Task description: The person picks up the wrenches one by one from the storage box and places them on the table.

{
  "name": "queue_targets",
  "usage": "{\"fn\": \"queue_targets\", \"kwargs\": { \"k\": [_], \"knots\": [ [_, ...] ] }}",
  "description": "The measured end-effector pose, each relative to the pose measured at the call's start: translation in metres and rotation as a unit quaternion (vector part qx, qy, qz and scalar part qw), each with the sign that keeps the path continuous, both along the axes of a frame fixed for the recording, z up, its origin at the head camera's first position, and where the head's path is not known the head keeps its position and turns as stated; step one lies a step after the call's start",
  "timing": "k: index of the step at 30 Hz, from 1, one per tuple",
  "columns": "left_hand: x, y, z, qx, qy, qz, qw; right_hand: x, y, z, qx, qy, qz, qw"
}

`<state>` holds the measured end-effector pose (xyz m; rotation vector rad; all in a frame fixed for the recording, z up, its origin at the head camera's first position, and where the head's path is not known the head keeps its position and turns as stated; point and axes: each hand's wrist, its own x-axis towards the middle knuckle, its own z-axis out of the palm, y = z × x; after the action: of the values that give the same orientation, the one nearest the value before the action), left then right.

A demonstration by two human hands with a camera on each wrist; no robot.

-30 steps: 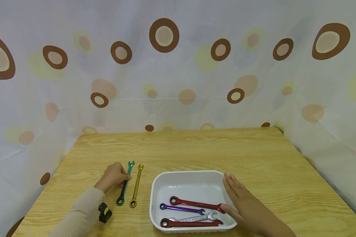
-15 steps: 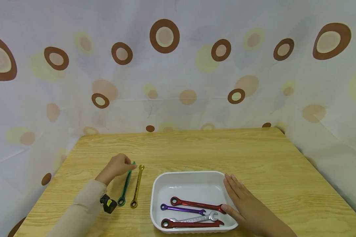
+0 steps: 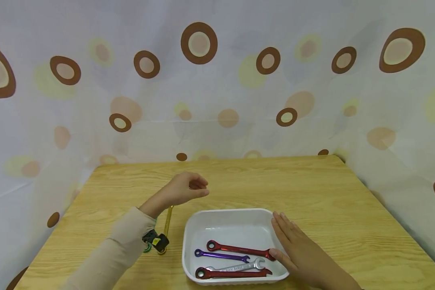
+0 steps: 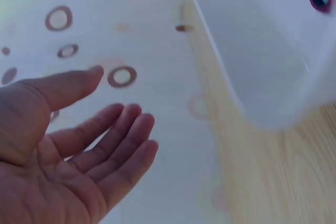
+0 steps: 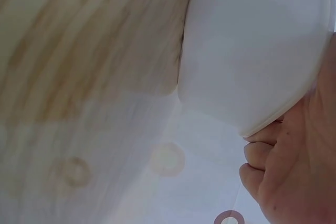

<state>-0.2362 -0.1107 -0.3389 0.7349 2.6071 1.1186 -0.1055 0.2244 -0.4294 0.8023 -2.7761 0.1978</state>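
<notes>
My left hand (image 3: pixel 181 189) hangs over the table behind the two wrenches at the left, fingers loosely bent and holding nothing. In the left wrist view its palm and fingers (image 4: pixel 123 153) show bare. Below its forearm lies a gold wrench (image 3: pixel 168 220), and beside that only the ring end of a green wrench (image 3: pixel 147 248) shows. My right hand (image 3: pixel 301 245) holds the right rim of a white plastic bin (image 3: pixel 232 233), thumb over the rim, fingers along the outside. Inside lie a red wrench (image 3: pixel 235 249), a purple wrench (image 3: pixel 221 255), a silver wrench (image 3: pixel 244 265) and another red wrench (image 3: pixel 235 274).
Everything stands on a wood-grain table (image 3: pixel 257 181). A patterned cloth (image 3: pixel 224 92) with circles hangs around its back and sides. A small black device (image 3: pixel 156 241) sits at my left wrist, hiding parts of the wrenches.
My left hand has let go of the green wrench and moved right and away from me. The green wrench stays on the table beside the gold one. My right hand keeps its place.
</notes>
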Motion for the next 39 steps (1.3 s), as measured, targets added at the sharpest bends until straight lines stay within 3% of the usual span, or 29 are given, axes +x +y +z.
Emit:
{"fn": "queue_targets", "kwargs": {
  "k": [6, 13, 22, 27, 30, 35, 39],
  "knots": [
    [0.008, 0.033, 0.004, -0.004, -0.003, -0.118, 0.9930, 0.000, 0.000, 0.001, 0.007, 0.010, 0.003, 0.9999],
    [0.015, 0.074, -0.007, -0.054, -0.004, -0.190, 0.9804, 0.001, 0.000, 0.004, 0.008, 0.008, 0.003, 0.9999],
    [0.028, 0.115, -0.037, -0.195, 0.009, -0.206, 0.9589, 0.002, 0.002, 0.001, 0.004, 0.036, 0.018, 0.9992],
    [0.035, 0.122, -0.052, -0.271, 0.021, -0.218, 0.9373, 0.001, 0.002, -0.002, 0.001, 0.046, 0.024, 0.9987],
    [0.038, 0.122, -0.059, -0.294, 0.030, -0.226, 0.9281, 0.001, 0.002, -0.003, 0.002, 0.043, 0.026, 0.9987],
    [0.042, 0.122, -0.066, -0.300, 0.048, -0.227, 0.9253, 0.001, 0.002, -0.002, 0.006, 0.043, 0.025, 0.9987],
    [0.044, 0.123, -0.069, -0.301, 0.051, -0.212, 0.9284, 0.001, 0.003, -0.001, 0.008, 0.059, 0.027, 0.9979]
  ]
}}
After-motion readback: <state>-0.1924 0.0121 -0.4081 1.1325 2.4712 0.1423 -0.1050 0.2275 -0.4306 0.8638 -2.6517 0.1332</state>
